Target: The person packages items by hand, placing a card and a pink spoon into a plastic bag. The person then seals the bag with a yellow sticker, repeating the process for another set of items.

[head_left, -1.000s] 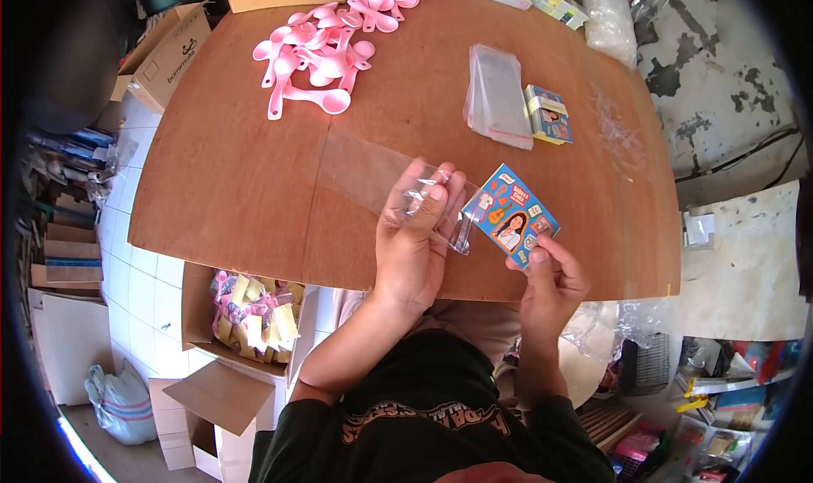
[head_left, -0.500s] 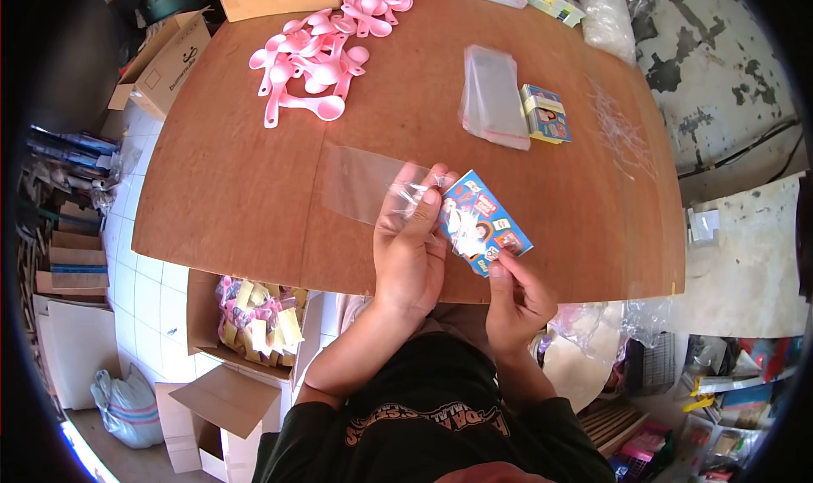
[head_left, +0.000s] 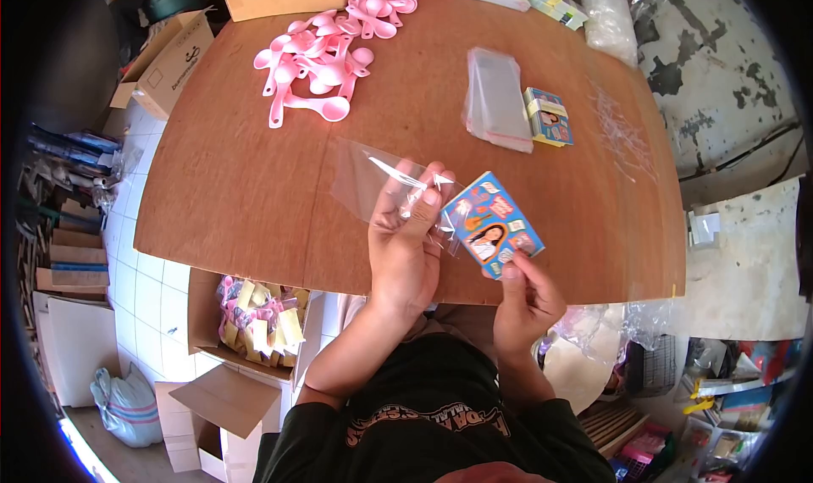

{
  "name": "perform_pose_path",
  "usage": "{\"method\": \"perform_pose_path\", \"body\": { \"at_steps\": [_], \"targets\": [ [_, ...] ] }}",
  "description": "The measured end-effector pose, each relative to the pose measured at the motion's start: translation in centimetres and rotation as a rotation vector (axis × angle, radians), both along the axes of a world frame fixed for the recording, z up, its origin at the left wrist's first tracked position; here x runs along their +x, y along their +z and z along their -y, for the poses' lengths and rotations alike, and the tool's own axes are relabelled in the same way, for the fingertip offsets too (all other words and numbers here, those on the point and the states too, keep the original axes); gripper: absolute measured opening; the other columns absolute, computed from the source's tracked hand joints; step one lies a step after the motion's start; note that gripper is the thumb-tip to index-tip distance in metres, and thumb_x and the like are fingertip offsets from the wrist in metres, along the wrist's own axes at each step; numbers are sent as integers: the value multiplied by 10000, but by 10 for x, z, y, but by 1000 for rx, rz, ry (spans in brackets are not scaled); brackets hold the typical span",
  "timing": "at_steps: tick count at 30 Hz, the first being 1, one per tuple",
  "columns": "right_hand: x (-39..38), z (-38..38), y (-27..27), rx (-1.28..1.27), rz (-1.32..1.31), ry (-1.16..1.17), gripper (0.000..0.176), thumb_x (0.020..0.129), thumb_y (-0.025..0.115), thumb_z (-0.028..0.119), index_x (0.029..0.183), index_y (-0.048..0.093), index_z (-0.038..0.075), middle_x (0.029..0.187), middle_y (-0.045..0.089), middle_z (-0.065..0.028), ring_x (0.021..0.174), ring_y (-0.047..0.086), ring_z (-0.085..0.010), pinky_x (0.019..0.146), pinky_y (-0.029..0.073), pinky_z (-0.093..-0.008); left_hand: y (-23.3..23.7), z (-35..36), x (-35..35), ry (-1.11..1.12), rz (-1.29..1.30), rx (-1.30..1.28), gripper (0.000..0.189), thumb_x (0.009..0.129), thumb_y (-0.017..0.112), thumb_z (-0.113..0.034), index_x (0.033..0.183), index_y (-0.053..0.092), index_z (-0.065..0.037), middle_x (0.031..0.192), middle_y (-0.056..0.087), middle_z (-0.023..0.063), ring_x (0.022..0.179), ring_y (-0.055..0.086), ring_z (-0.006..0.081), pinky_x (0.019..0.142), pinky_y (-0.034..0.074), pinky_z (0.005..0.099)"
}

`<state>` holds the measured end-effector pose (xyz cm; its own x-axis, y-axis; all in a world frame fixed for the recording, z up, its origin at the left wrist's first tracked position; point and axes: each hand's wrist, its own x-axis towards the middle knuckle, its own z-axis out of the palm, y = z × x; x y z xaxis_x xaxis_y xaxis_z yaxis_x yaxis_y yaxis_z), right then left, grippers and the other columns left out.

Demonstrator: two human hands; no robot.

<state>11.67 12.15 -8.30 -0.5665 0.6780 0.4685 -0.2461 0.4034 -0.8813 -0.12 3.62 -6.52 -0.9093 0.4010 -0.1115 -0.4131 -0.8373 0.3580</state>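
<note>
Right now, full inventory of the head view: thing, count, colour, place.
table: one, brown, centre
spoons: a pile, pink, table's far left
bag stack: one, clear, table's far right
spare box: one, blue and yellow, beside the bag stack
cartons: several, brown, floor at left
packets: many, yellow and pink, in a carton below the table's near edge
bag: one, clear, in left fingers
box: one, blue printed, in right fingers, at the bag's mouth
left hand: holds bag
right hand: pinches box

Left hand (head_left: 405, 244) gripping clear plastic bag (head_left: 377, 182), right hand (head_left: 527, 295) holding colourful small box (head_left: 493, 224) at its mouth, over brown table (head_left: 246, 186)
</note>
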Motion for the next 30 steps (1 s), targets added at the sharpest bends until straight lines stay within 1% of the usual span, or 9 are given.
{"method": "perform_pose_path", "body": {
  "at_steps": [2,5,12,14,17,19,21,27,30],
  "targets": [
    [5,-9,-8,70,-29,-63,162,887,580,-15,1019,601,-106,955,652,-182,794,666,-206,665,597,-326,3,3,-2,15,64,-26,489,882,608,-3,1315,383,-23,1230,552,178,1125,569,234,974,479,341],
    [3,-9,-5,-32,-114,-20,168,890,568,-20,1029,588,-112,971,644,-196,791,669,-228,661,608,-349,2,4,-3,-7,65,-63,436,914,532,18,1323,402,-57,1270,538,143,1178,545,225,1031,432,385],
    [6,-9,-15,76,-31,-56,168,890,547,-38,1036,584,-111,979,640,-203,771,670,-240,666,588,-326,3,1,-1,-7,91,-11,462,880,612,-3,1297,417,-35,1229,557,163,1130,570,235,979,478,333],
    [9,-9,-20,188,-223,-185,170,886,523,-59,1036,577,-118,998,638,-202,799,661,-227,706,561,-312,-1,1,-3,19,60,-15,427,885,603,-2,1277,438,-45,1238,556,161,1134,567,227,975,480,335],
    [11,-6,-12,294,-302,-132,174,878,506,-75,1031,572,-125,1019,635,-202,855,641,-205,775,532,-308,-4,0,-3,48,-26,-61,366,920,543,-15,1268,440,-61,1258,544,144,1137,565,221,981,467,365],
    [4,6,-3,178,-268,-120,169,881,537,-55,1035,581,-106,1030,637,-186,909,618,-172,831,499,-290,-1,-3,-1,34,-4,-35,351,909,562,-9,1242,460,-53,1248,556,144,1120,574,212,962,479,359],
    [-7,9,6,-198,-169,16,173,882,576,-26,1046,592,-81,1038,642,-164,908,612,-149,847,475,-271,0,-7,3,17,14,-5,337,897,581,-4,1216,480,-45,1238,569,144,1103,584,203,943,490,353],
    [-36,2,27,-326,-159,192,164,869,630,-20,1029,631,-54,965,661,-97,849,596,-79,764,477,-205,-11,-4,13,-179,-121,75,291,925,496,-40,1213,488,-2,1196,587,124,1105,578,224,954,471,397],
    [-25,-26,36,281,-48,32,159,791,699,-49,946,677,-27,790,688,-95,671,573,-33,579,425,-157,2,3,14,-293,-74,-1,399,952,510,-241,1284,437,-33,1249,545,122,1183,512,245,1039,377,442]
  ]
}}
